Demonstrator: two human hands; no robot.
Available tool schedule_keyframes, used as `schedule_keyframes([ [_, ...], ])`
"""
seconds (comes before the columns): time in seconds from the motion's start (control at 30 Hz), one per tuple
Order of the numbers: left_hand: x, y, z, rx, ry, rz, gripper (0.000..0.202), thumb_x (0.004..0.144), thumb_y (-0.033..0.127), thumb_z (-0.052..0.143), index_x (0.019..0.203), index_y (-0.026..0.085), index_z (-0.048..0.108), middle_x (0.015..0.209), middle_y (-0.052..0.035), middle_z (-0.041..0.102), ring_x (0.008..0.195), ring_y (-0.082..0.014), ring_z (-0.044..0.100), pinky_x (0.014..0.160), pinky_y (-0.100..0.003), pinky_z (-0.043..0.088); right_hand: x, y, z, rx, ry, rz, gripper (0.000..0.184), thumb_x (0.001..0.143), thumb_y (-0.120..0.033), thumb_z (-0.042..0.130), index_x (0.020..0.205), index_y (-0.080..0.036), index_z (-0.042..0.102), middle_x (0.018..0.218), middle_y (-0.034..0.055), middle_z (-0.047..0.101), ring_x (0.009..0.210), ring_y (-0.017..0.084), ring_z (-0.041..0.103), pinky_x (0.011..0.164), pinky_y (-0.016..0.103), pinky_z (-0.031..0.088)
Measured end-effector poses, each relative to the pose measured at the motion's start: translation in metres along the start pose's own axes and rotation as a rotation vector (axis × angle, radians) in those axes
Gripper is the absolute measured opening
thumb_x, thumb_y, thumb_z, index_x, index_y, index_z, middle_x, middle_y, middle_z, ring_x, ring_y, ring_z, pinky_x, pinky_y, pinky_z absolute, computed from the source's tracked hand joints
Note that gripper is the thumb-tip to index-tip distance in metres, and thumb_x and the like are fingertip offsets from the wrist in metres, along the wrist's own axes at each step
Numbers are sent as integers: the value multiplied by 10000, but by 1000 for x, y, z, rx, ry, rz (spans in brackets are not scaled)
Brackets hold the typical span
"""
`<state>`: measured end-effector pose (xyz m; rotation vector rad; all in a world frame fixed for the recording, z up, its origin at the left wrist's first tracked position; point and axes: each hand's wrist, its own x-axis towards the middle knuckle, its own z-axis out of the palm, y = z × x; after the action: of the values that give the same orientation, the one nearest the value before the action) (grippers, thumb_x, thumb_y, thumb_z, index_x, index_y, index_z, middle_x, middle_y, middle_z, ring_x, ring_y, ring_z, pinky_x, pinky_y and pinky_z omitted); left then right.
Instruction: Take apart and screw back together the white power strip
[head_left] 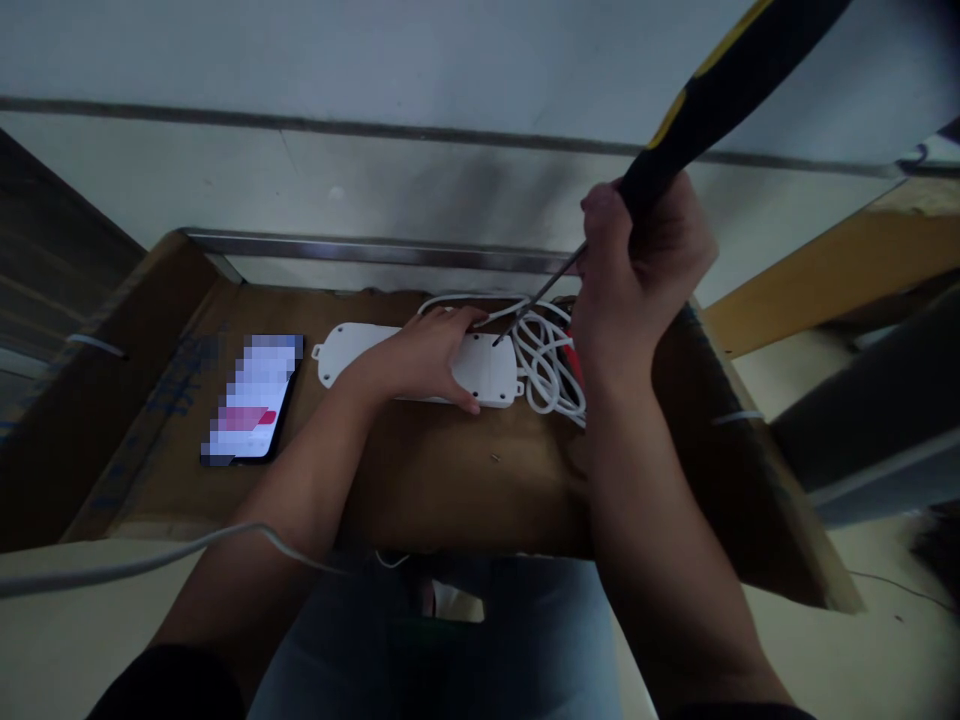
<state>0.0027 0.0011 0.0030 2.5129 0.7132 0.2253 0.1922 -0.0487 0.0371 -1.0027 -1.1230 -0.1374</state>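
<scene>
A white power strip (487,372) lies face down on the cardboard, screw holes showing along its back. Across its middle my left hand (427,352) grips it, thumb on the near edge and fingers over the far one. My right hand (637,270) is wrapped round the black and yellow handle of a screwdriver (551,284), which slants down to the left. Its tip meets the strip near a hole at the right end. A coiled white cord (541,362) lies right beside the strip. Small screws (495,458) rest on the cardboard nearer me.
A lit phone (255,400) lies left of the strip. Cardboard side walls (757,450) rise at both ends, and a pale wall panel (420,180) stands behind. Something red (571,357) shows by the cord. A white cable (150,572) crosses the lower left.
</scene>
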Motion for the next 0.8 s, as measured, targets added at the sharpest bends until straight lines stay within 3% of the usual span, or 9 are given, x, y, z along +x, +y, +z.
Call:
schedule_keyframes([
  [0.27, 0, 1, 1, 33, 75, 18, 1029, 544, 515, 971, 1429, 170, 576, 1451, -176, 630, 1376, -397, 558, 1183, -499, 421, -10, -13, 8, 81, -156, 79, 218, 958, -288, 611, 755, -260, 537, 626, -53, 432, 516, 110, 324, 522, 307, 306],
  [0.4, -1, 7, -5, 72, 17, -38, 972, 586, 532, 950, 1413, 160, 599, 1454, -167, 630, 1393, -395, 540, 1197, -507, 416, -16, -20, 11, 105, -209, 95, 239, 962, -354, 627, 770, -234, 551, 643, -59, 417, 543, 93, 358, 539, 285, 273],
  [0.53, -2, 10, -8, 88, -14, -83, 979, 606, 535, 942, 1437, 158, 586, 1476, -165, 614, 1416, -388, 523, 1203, -504, 412, -18, -22, 11, 28, -241, 108, 226, 956, -328, 661, 773, -239, 562, 666, -45, 436, 585, 106, 387, 563, 284, 325],
  [0.67, -3, 8, -8, 102, -4, -74, 972, 610, 525, 945, 1439, 162, 591, 1468, -165, 623, 1405, -386, 536, 1192, -501, 421, -19, -19, 10, 35, -253, 141, 230, 959, -402, 677, 800, -263, 585, 669, -37, 483, 552, 122, 390, 556, 308, 364],
  [0.8, -1, 3, -7, 116, -18, -51, 1002, 609, 523, 953, 1461, 155, 576, 1487, -179, 601, 1411, -397, 531, 1199, -513, 411, -22, -18, 12, 95, -261, 99, 171, 947, -350, 660, 815, -259, 600, 651, -48, 490, 545, 115, 381, 565, 309, 334],
])
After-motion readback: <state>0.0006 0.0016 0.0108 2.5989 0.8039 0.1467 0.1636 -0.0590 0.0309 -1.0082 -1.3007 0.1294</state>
